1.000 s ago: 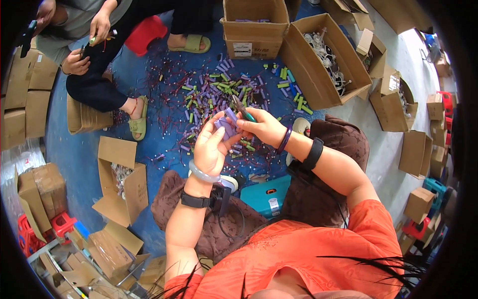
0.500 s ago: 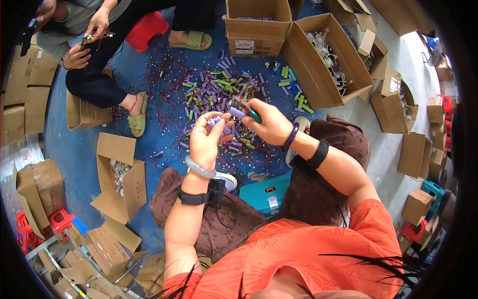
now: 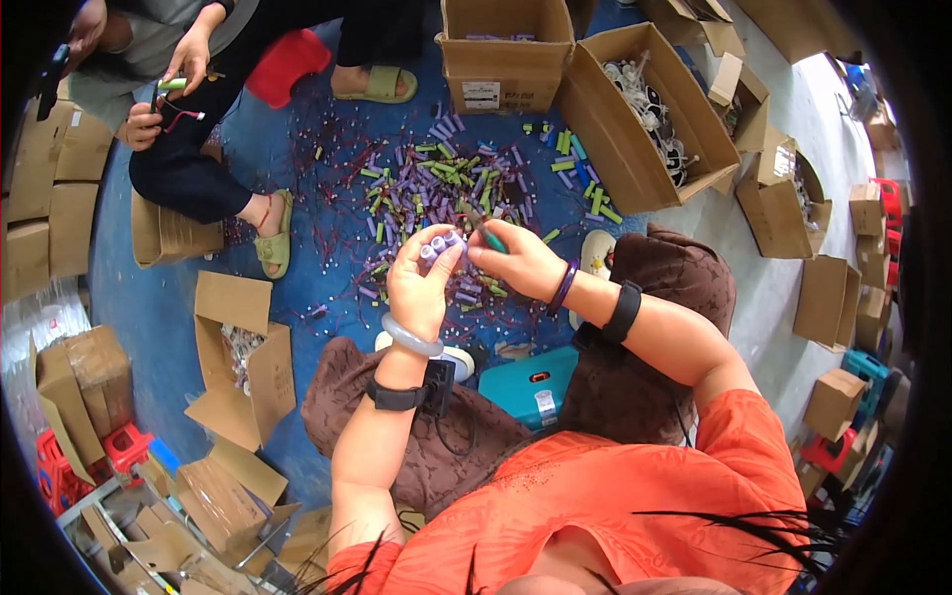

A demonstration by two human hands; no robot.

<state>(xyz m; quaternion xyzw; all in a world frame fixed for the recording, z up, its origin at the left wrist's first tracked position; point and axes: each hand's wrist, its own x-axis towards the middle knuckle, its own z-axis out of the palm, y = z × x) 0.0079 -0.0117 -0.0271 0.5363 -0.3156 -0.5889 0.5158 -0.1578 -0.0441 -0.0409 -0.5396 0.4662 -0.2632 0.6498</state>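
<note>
Blue floor (image 3: 164,327) under pretty much everything here, with a long open cardboard box (image 3: 615,169) of white cords up at the upper right. Next size down is the messy pile (image 3: 446,178) of purple and green cylinders and red wires, just beyond the hands. Left hand (image 3: 420,288) is curled round a few purple cylinders (image 3: 441,244), pale ends up. Right hand (image 3: 521,263) is wrapped round a green-handled tool (image 3: 493,238), fingers right by that bunch; can't tell if they pinch a cylinder too.

Risk-wise, imo: several round cylinders under one thumb, so a loose pinch could drop one into the pile. Tool tip's close as well, so a careless squeeze might nick a wrapper or a finger.

Versus half a second ago: right hand had a cylinder held apart then; now three ends sit together at the left hand.
</note>
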